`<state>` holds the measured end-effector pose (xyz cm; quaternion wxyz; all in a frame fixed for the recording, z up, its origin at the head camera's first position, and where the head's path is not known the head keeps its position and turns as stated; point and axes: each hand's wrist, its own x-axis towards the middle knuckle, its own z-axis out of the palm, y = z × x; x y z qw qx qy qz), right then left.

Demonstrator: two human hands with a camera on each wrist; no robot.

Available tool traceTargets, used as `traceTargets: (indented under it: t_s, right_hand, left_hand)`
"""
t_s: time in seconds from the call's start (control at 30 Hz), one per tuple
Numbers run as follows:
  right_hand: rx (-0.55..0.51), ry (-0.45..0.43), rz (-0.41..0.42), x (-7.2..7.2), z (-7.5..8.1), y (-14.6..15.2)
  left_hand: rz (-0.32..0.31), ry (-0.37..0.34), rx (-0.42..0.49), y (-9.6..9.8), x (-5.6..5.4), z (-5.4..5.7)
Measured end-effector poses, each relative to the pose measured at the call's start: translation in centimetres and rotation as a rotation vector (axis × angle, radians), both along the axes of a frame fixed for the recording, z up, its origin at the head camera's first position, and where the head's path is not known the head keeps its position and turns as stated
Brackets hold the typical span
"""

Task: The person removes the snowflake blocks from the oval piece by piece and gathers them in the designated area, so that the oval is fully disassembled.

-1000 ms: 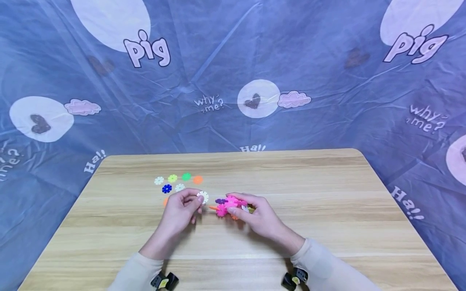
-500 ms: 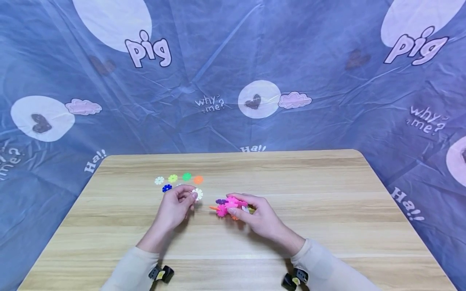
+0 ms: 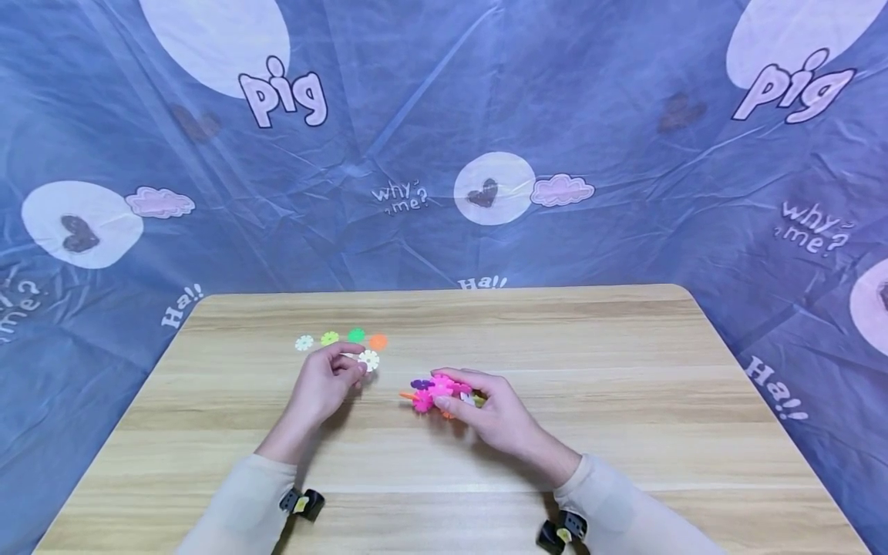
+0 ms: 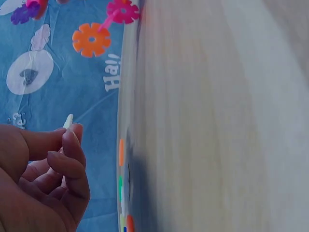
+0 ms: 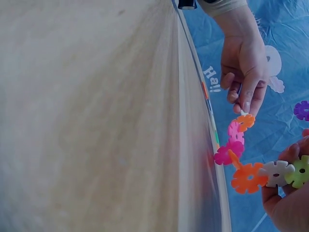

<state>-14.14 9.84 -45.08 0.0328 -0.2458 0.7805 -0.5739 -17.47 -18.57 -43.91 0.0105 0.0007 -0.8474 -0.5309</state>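
Note:
Between thumb and fingertips, my left hand (image 3: 324,383) pinches a white notched flower-shaped disc (image 3: 369,360) above the table. Seen edge-on in the left wrist view, that white disc (image 4: 69,121) sticks up from the fingertips. My right hand (image 3: 501,416) grips a cluster of interlocked flower discs (image 3: 440,388) in pink, purple, orange, white and yellow-green. A gap separates the left hand's disc from the cluster. In the right wrist view, an orange disc (image 5: 249,178), a white one (image 5: 276,173) and a yellow-green one (image 5: 300,171) join in a row at the right fingers.
Loose discs lie at the table's back left: white (image 3: 304,343), yellow-green (image 3: 329,338), green (image 3: 356,335) and orange (image 3: 378,341). My left hand covers others near them. A blue printed cloth (image 3: 388,254) hangs behind the wooden table (image 3: 590,347).
My left hand has moved left and farther back with the white disc, away from the cluster and over some loose discs. The right hand and its cluster stay in place.

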Motion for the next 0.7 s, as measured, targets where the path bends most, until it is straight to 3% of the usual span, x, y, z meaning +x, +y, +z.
traceTargets:
  t_s: [0.3, 0.7]
  right_hand:
    - [0.003, -0.001, 0.002, 0.1, 0.0, -0.1]
    - [0.011, -0.031, -0.017, 0.2, 0.0, -0.1]
  left_hand:
    - [0.01, -0.045, -0.091, -0.7, -1.1, -0.5]
    - [-0.04, -0.123, -0.202, -0.9, -2.6, -0.6]
